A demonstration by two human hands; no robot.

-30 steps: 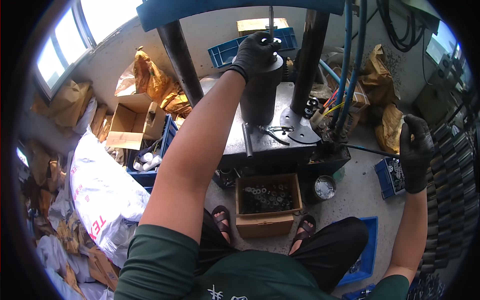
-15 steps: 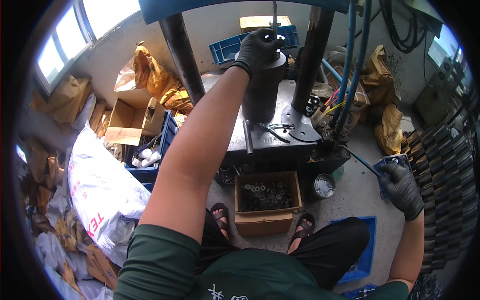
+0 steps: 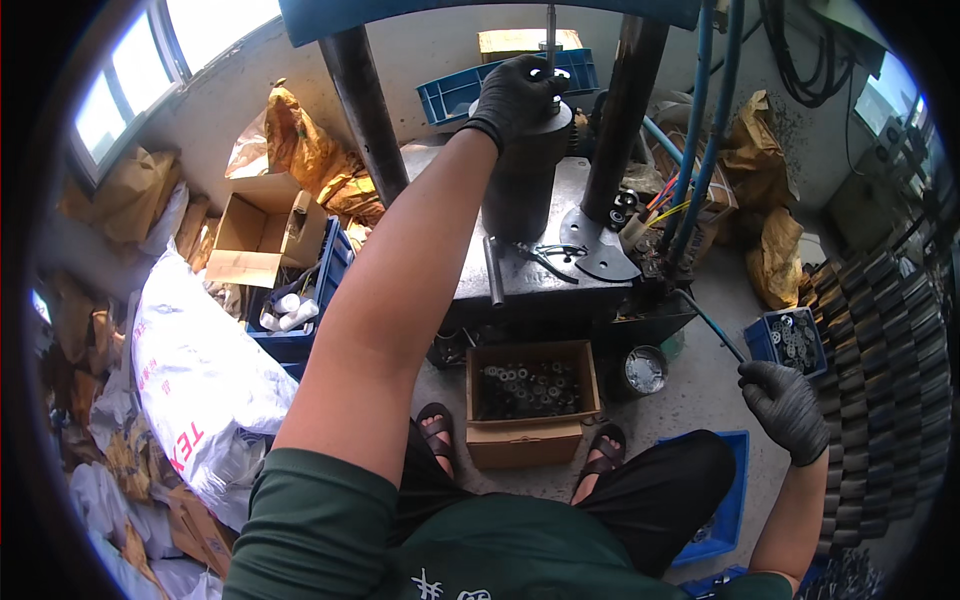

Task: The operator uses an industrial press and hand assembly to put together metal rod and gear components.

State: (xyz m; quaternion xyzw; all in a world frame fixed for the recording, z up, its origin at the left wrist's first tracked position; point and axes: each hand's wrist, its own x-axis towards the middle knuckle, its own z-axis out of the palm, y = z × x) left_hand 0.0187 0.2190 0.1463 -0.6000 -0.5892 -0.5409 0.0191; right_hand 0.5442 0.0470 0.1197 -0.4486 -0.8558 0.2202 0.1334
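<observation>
My left hand (image 3: pixel 513 100), in a black glove, reaches up to the top of a thick dark cylinder (image 3: pixel 520 195) on the press table. Its fingers are closed around a small shiny metal part (image 3: pixel 561 75), mostly hidden by the glove, right beside the thin vertical press rod (image 3: pixel 550 30). My right hand (image 3: pixel 788 410), also gloved, is wrapped round the end of a long lever (image 3: pixel 712 322) at the right of the press. A short metal bar (image 3: pixel 495 272), a slotted curved plate (image 3: pixel 607 262) and a plier-like tool (image 3: pixel 550 265) are at the table's front.
A cardboard box (image 3: pixel 533 455) of small ring-shaped parts stands between my feet. Beside it is a tin (image 3: pixel 645 370). Blue bins (image 3: pixel 762 342) and stacked dark metal pieces (image 3: pixel 880 390) are at right; a white sack (image 3: pixel 195 370) lies left. Press columns (image 3: pixel 365 110) flank the cylinder.
My right hand has come down and slightly left with the lever's end, uncovering the bin of rings behind it. My left hand has hardly moved.
</observation>
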